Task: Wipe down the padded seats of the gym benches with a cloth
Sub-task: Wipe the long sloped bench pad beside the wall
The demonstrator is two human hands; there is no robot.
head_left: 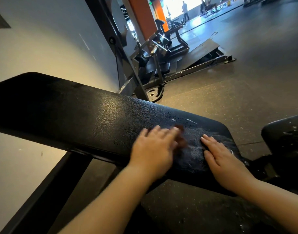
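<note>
Stretching leftward from both hands along its long axis: padded seat [97, 114], glistening wet at its right end. Lying flat there, fingers spread: right hand [220, 155]. Blurring beside it, nearer the unwiped length: left hand [153, 147], possibly pressing a brownish cloth [180, 132]; grip unclear.

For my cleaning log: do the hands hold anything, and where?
Left hand presses a blurred brownish cloth flat on the black padded bench seat; right hand holds nothing.
</note>
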